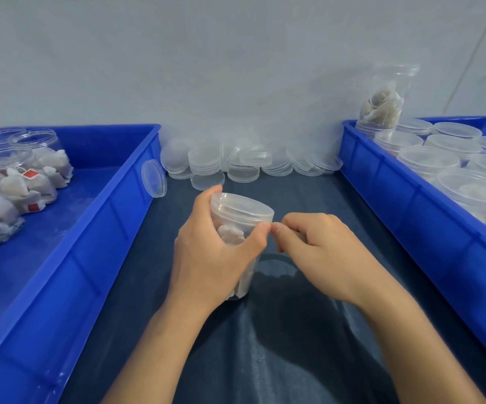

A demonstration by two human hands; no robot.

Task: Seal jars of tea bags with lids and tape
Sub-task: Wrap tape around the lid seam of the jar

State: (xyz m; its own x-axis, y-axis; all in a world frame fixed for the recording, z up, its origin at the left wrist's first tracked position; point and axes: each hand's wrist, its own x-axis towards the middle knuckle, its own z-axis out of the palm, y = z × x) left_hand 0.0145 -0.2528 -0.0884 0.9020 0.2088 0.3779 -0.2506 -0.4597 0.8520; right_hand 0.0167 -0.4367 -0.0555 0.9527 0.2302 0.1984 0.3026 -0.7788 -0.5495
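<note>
While a dark blue cloth-covered counter [294,330] spreads beneath everything, two big blue plastic trays flank it: the left blue tray [90,243] carries open clear jars [5,157] and loose white tea bags [25,185], and the right blue tray [411,214] is packed with lidded clear jars [428,160], one tall jar of tea bags [384,100] standing on top at its far corner. Between the trays, against the pale wall [206,68], lies a heap of round clear plastic lids [250,164], with one single lid [154,178] leaning on the left tray's wall. Over the middle of the counter, the left hand [209,258] grasps a clear plastic jar filled with tea bags [237,228], already capped with a clear lid [243,207], fingers wrapped around its body. The right hand [320,252] is curled just beside the jar's rim, thumb and forefinger pinched together; whether they pinch anything I cannot tell.
</note>
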